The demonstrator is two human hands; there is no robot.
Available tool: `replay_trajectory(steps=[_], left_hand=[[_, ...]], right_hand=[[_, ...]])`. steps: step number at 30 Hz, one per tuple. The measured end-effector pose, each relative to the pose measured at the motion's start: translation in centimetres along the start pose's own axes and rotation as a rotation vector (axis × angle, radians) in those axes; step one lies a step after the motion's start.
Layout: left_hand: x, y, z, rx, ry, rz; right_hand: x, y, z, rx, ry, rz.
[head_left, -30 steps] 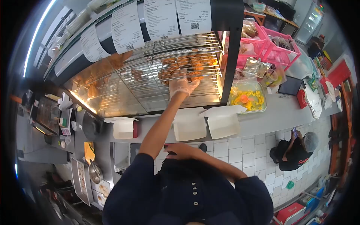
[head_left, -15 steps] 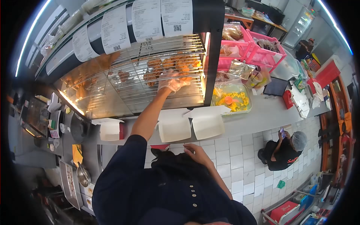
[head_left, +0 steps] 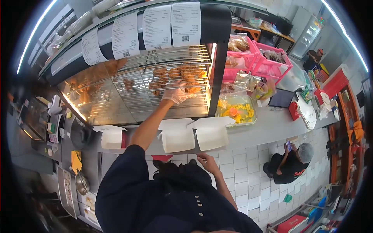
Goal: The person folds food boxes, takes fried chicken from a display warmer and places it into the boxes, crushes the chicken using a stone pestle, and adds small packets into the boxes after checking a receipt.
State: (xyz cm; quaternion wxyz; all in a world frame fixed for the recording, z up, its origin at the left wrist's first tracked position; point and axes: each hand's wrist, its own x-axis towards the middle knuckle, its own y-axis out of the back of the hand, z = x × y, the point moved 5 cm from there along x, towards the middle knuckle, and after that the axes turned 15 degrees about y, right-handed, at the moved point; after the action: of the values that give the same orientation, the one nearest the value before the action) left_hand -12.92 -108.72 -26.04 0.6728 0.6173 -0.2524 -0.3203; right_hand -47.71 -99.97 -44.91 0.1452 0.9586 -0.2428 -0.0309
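My left hand [head_left: 175,94], in a clear plastic glove, reaches into the lit display case among pieces of fried chicken [head_left: 160,77] on a wire rack [head_left: 145,103]. Its thumb points right, and a piece of fried chicken [head_left: 192,89] lies between thumb and fingers; the fingertips are partly hidden. Bare and away from the case, my right hand [head_left: 209,163] hangs by the counter's front edge, loosely curled with nothing visible in it. Below the case stand two open white cardboard boxes, one box [head_left: 178,139] beside another box [head_left: 212,138], with a third box [head_left: 112,139] further left.
Receipts [head_left: 157,27] hang along the top of the case. On the right are a clear tub of yellow pieces [head_left: 236,110], pink baskets [head_left: 268,68] and a dark tablet [head_left: 281,99]. A person in a hairnet [head_left: 291,163] holds a phone on the tiled floor.
The view has shifted slightly. My left hand stays at the fried chicken, turned a little, with its thumb lower. My right hand remains by the counter edge.
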Motion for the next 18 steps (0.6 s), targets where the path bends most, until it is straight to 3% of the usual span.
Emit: replay_trajectory(steps=[2,4,6,7,11,13,14,16,18], left_hand=[[-2.4,2.0,0.6,-0.182,0.0,-0.06],[-3.3,0.0,-0.3,-0.171,-0.068,0.017],[-5.3,-0.2,-0.2,0.08,-0.205,0.161],[-6.1,-0.7,-0.6,0.034,-0.295,0.319],[-9.5,-0.2,-0.5,-0.304,-0.26,0.158],[-10.9,-5.4,-0.9,-1.116,0.229,-0.673],[-12.0,-6.3,-0.6,-1.1,0.238,-0.688],[-14.9,-7.6,2.5,-1.758,0.212,-1.135],[-16.8,-7.6,5.3,-1.812,0.239,-1.227]], right_hand=[[-0.4,0.6,-0.2,0.026,0.006,0.046],[-0.8,1.0,0.5,0.035,-0.008,0.074],[-1.4,1.3,0.9,0.045,-0.026,0.101],[-1.7,1.5,1.0,0.047,-0.027,0.131],[-2.2,2.8,2.1,0.01,-0.023,0.218],[-2.0,3.9,2.8,-0.04,-0.02,0.274],[-1.8,4.6,3.2,-0.057,-0.012,0.303],[-1.2,6.3,3.3,-0.094,0.001,0.377],[-0.6,8.5,1.6,-0.109,0.021,0.465]])
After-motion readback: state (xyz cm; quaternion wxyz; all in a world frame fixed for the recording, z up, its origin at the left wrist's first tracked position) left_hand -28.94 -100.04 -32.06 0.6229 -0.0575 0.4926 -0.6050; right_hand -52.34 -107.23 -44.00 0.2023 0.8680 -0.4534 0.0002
